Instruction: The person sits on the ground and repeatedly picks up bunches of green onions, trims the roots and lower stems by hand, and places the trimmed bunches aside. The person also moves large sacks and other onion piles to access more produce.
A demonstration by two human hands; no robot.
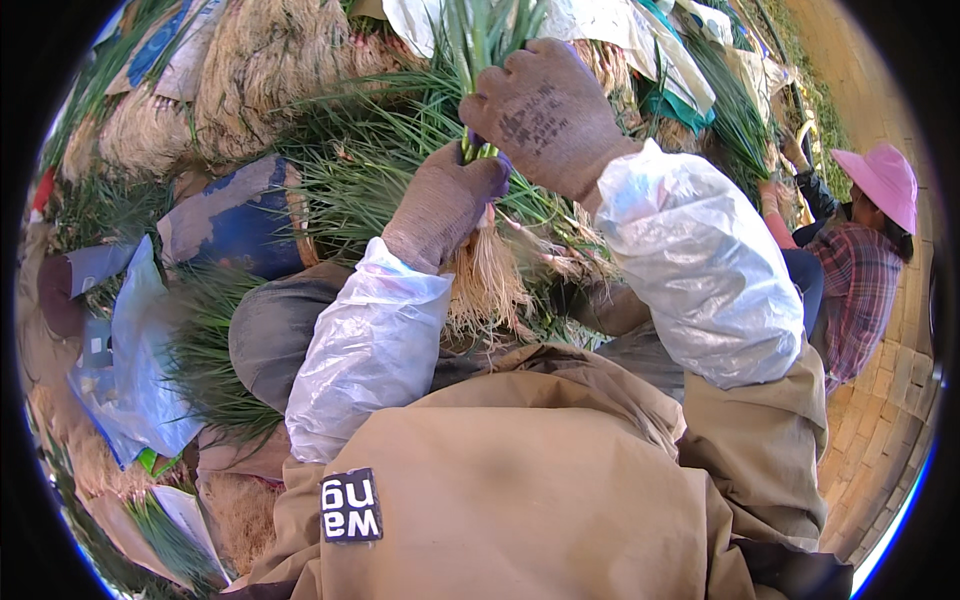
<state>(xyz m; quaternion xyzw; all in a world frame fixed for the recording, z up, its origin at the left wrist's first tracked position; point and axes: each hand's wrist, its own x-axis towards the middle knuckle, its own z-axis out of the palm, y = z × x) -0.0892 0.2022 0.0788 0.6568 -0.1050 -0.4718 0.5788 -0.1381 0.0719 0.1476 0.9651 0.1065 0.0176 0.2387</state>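
A bunch of green onions [489, 274] stands upright before me, its pale stringy roots hanging down and its green leaves rising past the top of the view. My left hand [448, 196], in a brown work glove, grips the stalks just above the white ends. Close above it, my gloved right hand [551, 112] is closed at the stalks; its fingertips are partly hidden. Something purple shows around the fingers of both hands, too small to tell. Loose green onions [375, 169] lie in a heap behind and below the bunch, some with white ends toward me.
Stacked green onion bundles [277, 75] with long roots lie across the far side. A worn blue drum [240, 217] lies at left, near a plastic bag [150, 360]. At right, a person in a pink hat [877, 184] handles green onions beside brick paving [862, 435].
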